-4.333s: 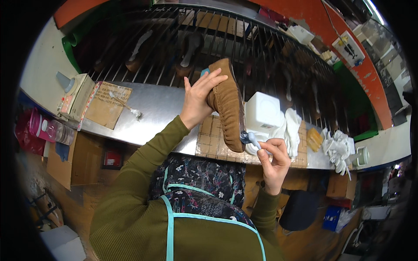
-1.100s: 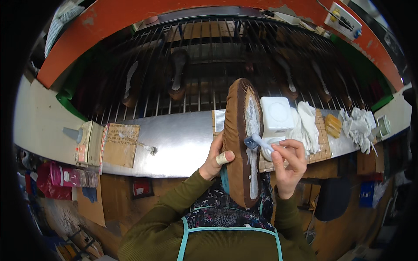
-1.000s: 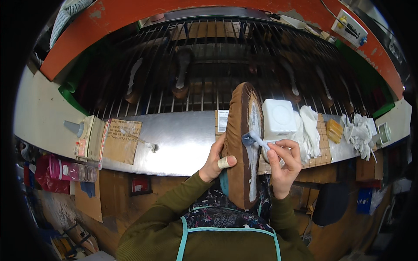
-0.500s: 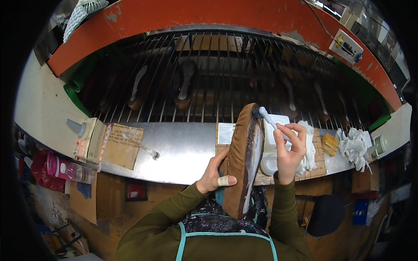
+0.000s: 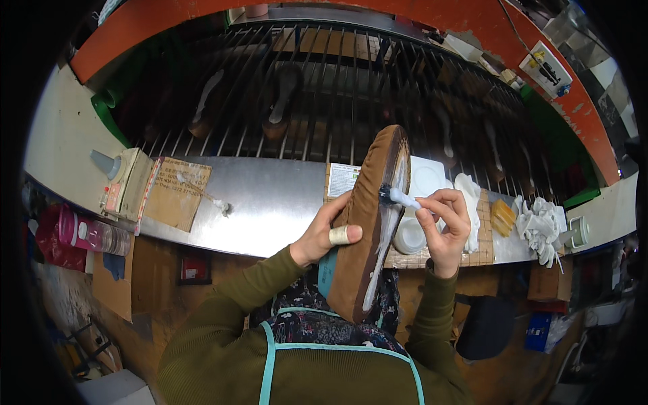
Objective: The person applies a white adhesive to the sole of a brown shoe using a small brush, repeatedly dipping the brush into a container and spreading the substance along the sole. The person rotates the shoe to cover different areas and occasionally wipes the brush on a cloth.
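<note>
Left hand [image 5: 327, 233] clamped fingers round a brown suede-look shoe [image 5: 358, 226], elongated underside [image 5: 387, 229] streaked white, right hand [image 5: 447, 229] pinched a smooth pale-handled brush [image 5: 405, 198], bristles touching the underside

Glare whitens the metal counter [image 5: 260, 202] amid fisheye-curved edges.

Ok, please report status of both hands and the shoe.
Left hand gripping brown shoe, sole facing right. Right hand pinching brush at sole edge. White container partly behind shoe, not blocking brush.
</note>
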A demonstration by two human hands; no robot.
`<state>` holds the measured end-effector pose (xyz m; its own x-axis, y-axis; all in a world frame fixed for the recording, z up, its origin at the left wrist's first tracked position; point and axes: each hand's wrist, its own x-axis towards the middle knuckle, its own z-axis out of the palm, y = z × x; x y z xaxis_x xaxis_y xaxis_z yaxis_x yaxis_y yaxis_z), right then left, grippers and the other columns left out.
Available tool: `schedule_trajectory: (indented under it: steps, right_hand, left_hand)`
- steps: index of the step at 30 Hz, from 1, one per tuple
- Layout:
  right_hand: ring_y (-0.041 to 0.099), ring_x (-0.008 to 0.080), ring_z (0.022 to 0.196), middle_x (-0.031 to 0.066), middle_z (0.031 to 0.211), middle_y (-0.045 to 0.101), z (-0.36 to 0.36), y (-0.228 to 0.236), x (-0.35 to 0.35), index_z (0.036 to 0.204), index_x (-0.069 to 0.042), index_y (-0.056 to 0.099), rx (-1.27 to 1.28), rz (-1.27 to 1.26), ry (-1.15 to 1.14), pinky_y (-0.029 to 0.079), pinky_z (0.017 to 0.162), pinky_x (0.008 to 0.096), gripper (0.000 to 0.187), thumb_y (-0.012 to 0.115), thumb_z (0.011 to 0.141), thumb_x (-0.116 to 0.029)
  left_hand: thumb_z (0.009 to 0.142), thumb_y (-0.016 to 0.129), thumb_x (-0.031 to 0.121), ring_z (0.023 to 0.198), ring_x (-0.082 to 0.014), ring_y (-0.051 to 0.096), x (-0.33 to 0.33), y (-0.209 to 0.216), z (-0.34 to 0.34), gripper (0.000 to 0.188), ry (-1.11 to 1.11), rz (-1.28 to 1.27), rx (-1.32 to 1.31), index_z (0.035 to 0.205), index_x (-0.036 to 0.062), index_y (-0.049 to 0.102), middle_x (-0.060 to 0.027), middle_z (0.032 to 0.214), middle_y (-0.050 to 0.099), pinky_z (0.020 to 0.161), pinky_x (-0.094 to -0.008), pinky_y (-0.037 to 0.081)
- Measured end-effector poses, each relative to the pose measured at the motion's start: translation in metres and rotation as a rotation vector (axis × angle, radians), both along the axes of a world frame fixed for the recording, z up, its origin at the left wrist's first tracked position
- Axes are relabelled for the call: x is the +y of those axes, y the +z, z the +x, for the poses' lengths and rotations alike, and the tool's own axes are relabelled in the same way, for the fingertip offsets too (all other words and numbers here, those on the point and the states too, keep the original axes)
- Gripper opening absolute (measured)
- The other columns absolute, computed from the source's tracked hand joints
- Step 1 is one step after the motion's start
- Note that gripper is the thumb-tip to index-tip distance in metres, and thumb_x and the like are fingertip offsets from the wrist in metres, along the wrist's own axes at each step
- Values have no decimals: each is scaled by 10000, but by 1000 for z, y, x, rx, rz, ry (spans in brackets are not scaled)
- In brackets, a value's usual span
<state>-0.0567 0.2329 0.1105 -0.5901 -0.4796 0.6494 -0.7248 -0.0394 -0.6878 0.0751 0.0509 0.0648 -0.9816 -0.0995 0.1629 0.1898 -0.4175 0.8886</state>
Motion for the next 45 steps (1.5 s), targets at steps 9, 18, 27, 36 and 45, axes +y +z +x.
schedule_trajectory:
  steps: [9,18,27,36,45]
  right_hand:
    - [486,129,733,23,845,580,5,-6,10,905,-64,746,19,55,-41,393,591,246,172,767,735,-61]
    - [507,175,768,32,842,585,19,-11,26,903,-89,752,79,98,-19,412,666,290,216,787,690,-92]
    - [492,89,706,37,865,553,34,-27,17,920,7,717,-144,6,-145,382,570,218,117,701,812,-35]
    - [520,106,791,54,873,546,102,-46,41,922,34,710,-614,9,26,406,663,216,131,695,805,-24]
    - [464,83,693,26,855,531,100,-52,7,939,-2,709,-443,20,-203,382,577,217,130,705,822,-59]
  left_hand:
    - [770,658,582,1144,-215,560,-2,27,-5,921,-69,-10,-174,1396,-1,315,-138,1283,513,976,-339,467]
    - [868,609,517,1145,-194,552,0,12,-5,775,-119,139,-165,1397,17,342,-117,1280,520,985,-330,463]
    - [903,556,523,1092,-175,592,11,1,10,686,-152,316,-142,1346,24,402,-116,1241,554,927,-319,506]
    - [919,559,465,1115,-176,554,0,-11,23,632,109,237,-222,1329,7,411,-114,1240,535,953,-312,466]
    - [901,609,389,1166,-175,520,2,-13,26,645,187,151,-201,1376,16,383,-103,1276,522,993,-297,419]
